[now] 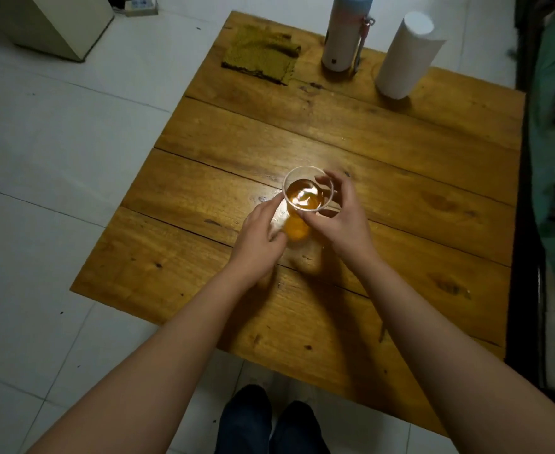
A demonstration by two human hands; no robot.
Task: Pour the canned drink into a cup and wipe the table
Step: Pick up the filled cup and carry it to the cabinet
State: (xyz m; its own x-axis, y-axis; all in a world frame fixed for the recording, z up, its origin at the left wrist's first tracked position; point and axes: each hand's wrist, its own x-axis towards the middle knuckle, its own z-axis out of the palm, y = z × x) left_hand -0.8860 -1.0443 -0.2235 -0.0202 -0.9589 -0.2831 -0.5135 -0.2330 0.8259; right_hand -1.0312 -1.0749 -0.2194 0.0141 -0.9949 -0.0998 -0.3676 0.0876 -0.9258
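Centrally on the table (pixel 400 152), the right hand (pixel 341 221) curls around the amber-filled cup (pixel 305 198) while the left hand (pixel 263 234) touches it at eight o'clock, fingers relaxed.

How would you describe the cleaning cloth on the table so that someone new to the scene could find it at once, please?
Start at the square wooden plank table and look to its far edge, where three things sit. The olive-green knitted cloth lies at the far left corner, left of the white cylindrical flask and the white paper roll. It alone is flat, green and textured; both neighbours stand upright and white.
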